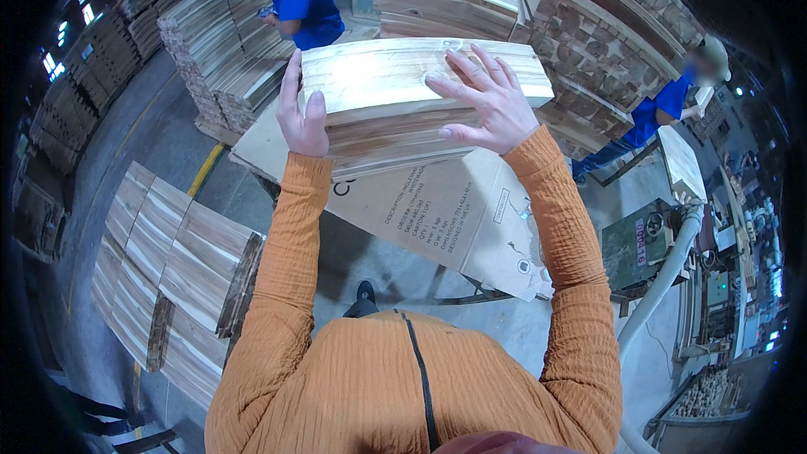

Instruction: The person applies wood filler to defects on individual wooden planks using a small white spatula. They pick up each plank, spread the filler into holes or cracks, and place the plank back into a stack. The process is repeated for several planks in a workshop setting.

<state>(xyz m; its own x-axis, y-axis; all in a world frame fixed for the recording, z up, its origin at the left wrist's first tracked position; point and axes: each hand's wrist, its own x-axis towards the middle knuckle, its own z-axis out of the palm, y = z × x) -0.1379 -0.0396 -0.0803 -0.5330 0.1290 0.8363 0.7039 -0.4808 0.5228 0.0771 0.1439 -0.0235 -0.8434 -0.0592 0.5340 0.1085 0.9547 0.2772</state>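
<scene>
Plank stack (pixel 387 136) lies on printed cardboard (pixel 483 240), between the hands. Left hand (pixel 304 124) stands at the stack's left end — thumb and fingers apart, touch unconfirmed. Right hand (pixel 496 109) lies over the stack's right half — fingers spread, flattened, thumb apart.

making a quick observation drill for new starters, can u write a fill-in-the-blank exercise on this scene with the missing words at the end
Of the left and right ends of the wooden stack, the left hand is at the ____ one.
The right hand spreads its fingers over the stack's ____ face.
Beneath the stack lies a printed brown sheet made of ____.
The co-worker at the upper left wears a shirt coloured ____.

Missing words: left; top; cardboard; blue.
</scene>
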